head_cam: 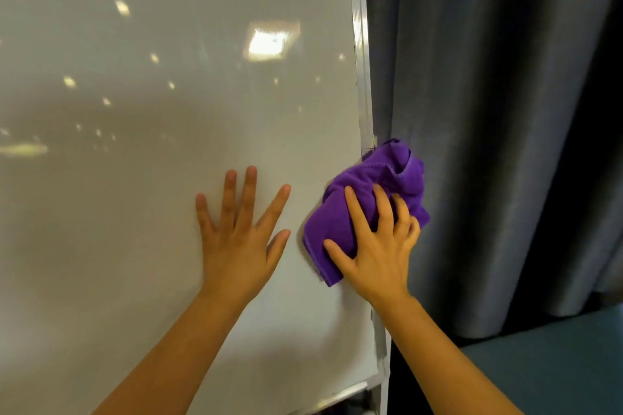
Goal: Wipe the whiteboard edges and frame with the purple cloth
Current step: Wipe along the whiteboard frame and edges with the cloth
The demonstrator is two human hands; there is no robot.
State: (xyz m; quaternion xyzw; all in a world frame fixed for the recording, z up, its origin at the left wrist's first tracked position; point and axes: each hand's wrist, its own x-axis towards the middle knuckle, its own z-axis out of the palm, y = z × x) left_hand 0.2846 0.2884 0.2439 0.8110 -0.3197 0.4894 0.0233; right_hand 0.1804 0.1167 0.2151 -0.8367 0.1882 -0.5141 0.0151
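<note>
A large whiteboard (151,111) fills the left and centre of the view, its glossy face reflecting ceiling lights. Its silver metal frame (361,71) runs down the right side and along the bottom right. My left hand (241,229) lies flat on the board face with fingers spread, holding nothing. My right hand (377,242) presses a bunched purple cloth (367,192) against the board's right edge, at mid height. The cloth covers the frame there and hangs partly past it.
Grey-blue curtains (499,111) hang in folds directly behind and to the right of the board. A teal floor (556,364) shows at the bottom right. The board's bottom rail (340,394) slopes across the lower right.
</note>
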